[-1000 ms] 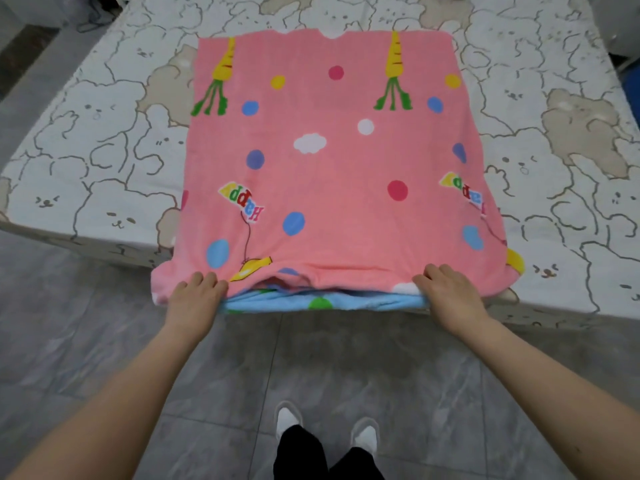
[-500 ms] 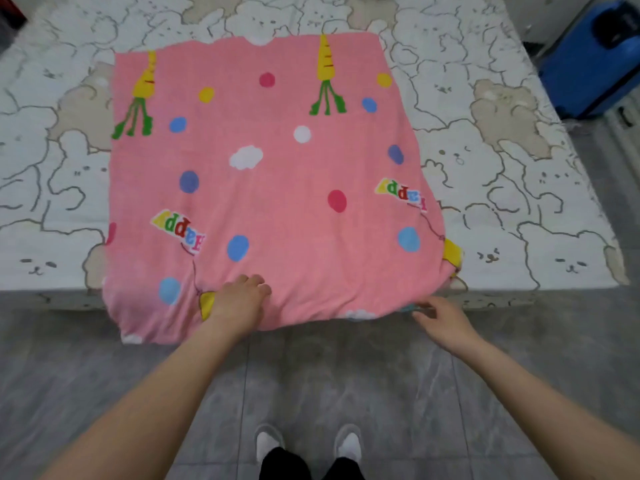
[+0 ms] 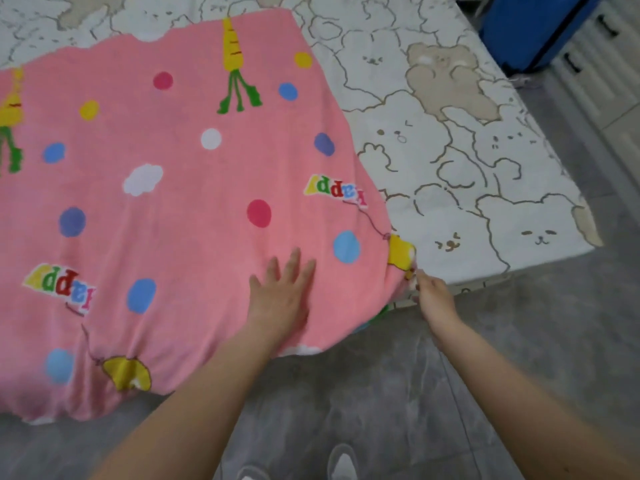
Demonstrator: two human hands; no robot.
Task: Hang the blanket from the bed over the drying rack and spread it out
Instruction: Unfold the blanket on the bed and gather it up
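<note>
The fingers [image 3: 294, 268] of the left hand [image 3: 282, 299] lie straight and slightly spread, flat on top of the pink blanket [image 3: 180, 209], palm down, pressing near the blanket's front edge, just left of a light blue dot printed on it. The fingers of the right hand [image 3: 433, 296] are curled in at the blanket's front right corner, beside the yellow patch printed there; they appear to pinch the fabric edge, though the fingertips themselves are partly hidden and blurred. Both bare forearms reach in from the lower part of the view toward that corner.

The blanket lies spread over the bed [image 3: 467, 168], covering its left and middle part, with its front edge hanging over the bed's side toward the floor [image 3: 398, 393]. It is pink with coloured dots, white clouds, carrots and "Happy" lettering. A sliver of green and blue cloth shows under the blanket's edge between the two hands. To the right of the blanket the bed's sheet shows, white with outlined bears and rabbits. Beyond the bed's far right corner stands a blue suitcase [image 3: 533, 26]. The floor in front of the bed is grey tile, and the person's shoes [image 3: 343, 462] show at the bottom edge.
</note>
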